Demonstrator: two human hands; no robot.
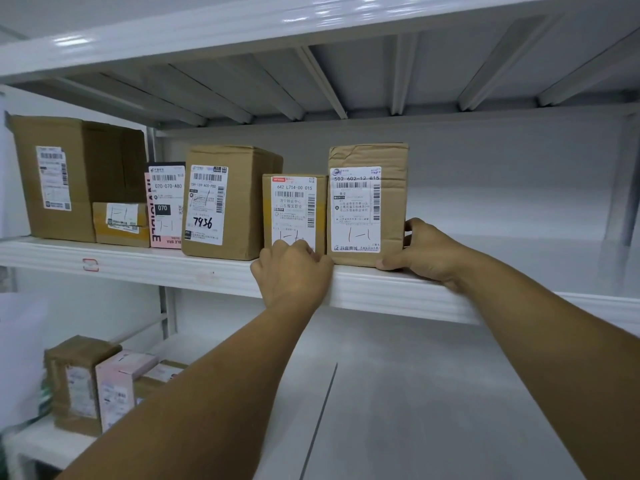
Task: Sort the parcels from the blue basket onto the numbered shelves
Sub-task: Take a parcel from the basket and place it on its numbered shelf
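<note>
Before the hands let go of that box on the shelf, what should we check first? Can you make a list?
1. Box standing upright on the shelf: ok. The rightmost box stands straight on the upper shelf.
2. Label facing out: ok, its handwritten "1-1" shows.
3. Same mark as its neighbours: ok. The small box beside it and the pink parcel also show "1-1".
4. Box fully on the shelf: cannot tell. Its front bottom edge sits close to the shelf lip.
5. Hands steadying it: ok. The right hand holds its right side; the left hand is at its lower left corner.
6. Shelf's own number: cannot tell, none is readable.
</note>
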